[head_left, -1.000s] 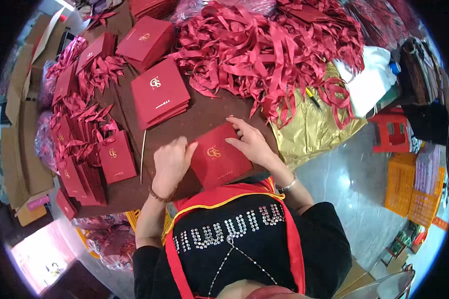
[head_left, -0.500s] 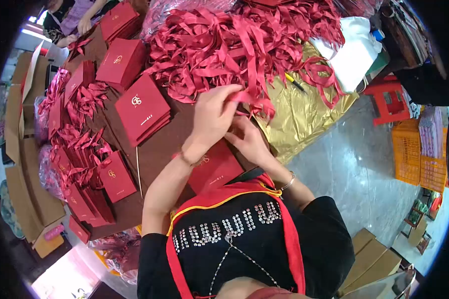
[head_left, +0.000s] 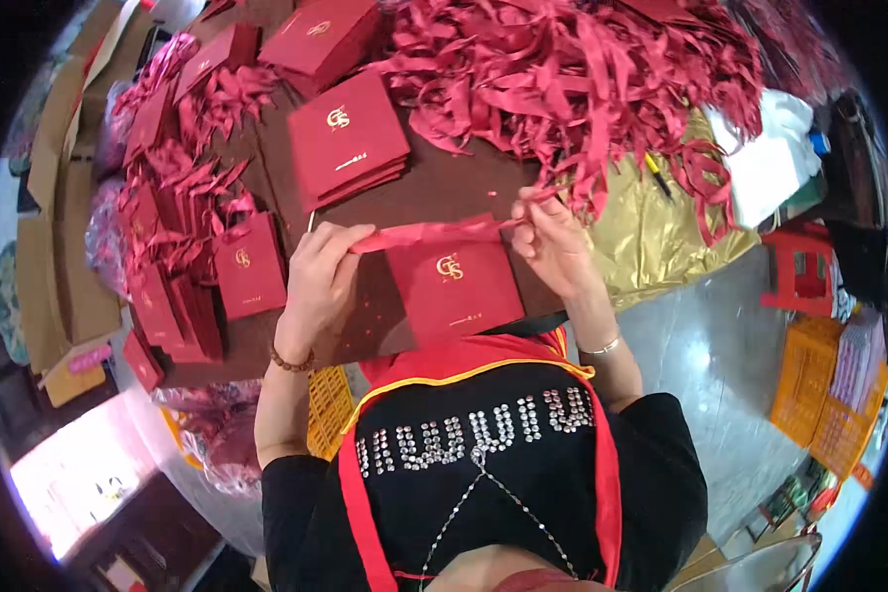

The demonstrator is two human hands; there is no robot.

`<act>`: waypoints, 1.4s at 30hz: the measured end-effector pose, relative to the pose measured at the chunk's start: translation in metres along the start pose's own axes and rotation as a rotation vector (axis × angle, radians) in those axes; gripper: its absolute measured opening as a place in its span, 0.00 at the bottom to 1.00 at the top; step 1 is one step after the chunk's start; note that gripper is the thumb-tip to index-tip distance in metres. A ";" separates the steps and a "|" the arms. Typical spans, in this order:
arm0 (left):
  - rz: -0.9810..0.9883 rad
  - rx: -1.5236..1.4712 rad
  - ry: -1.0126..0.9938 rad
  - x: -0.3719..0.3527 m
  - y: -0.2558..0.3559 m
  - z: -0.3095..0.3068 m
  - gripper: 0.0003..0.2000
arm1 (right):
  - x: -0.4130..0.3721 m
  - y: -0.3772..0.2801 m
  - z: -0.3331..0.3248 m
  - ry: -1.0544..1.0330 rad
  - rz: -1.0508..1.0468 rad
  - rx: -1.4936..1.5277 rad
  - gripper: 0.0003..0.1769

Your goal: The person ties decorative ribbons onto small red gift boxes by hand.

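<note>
Table: big brown table [head_left: 444, 192], covered in red things.
Pile: heap of loose red satin ribbons [head_left: 562, 69] at the far side.
Sheet: shiny gold crinkly foil [head_left: 661, 227] over the right edge.
Stack: stack of flat red paper bags [head_left: 350, 138], past the hands.
Bag: flat red paper bag with a gold logo [head_left: 454, 281], lying between both hands.
Left hand [head_left: 321, 276]: fingers pinched tight on one ribbon end.
Right hand [head_left: 553, 242]: pinched on the other end.
Ribbon: long red satin ribbon [head_left: 429, 233], pulled straight over the bag's top edge.

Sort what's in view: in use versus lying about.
In use: ribbon, held between left hand and right hand; bag beneath it.
Lying about: ribbon pile, bag stack, gold foil, stool, crates.
</note>
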State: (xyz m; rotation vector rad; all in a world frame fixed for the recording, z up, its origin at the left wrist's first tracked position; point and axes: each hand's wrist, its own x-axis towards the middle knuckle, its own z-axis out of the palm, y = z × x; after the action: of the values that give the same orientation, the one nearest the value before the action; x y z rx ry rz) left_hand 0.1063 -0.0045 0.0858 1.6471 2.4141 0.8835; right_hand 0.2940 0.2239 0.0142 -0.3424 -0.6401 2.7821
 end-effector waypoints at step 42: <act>-0.423 -0.312 0.210 -0.038 0.017 0.080 0.06 | 0.037 0.040 0.050 -0.273 -0.418 -2.127 0.09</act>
State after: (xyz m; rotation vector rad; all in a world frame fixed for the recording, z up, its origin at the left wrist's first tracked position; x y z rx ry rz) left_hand 0.1669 -0.0005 0.0189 0.9314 2.4512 1.3146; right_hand 0.2369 0.1814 0.0336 -0.0743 -2.8574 0.7139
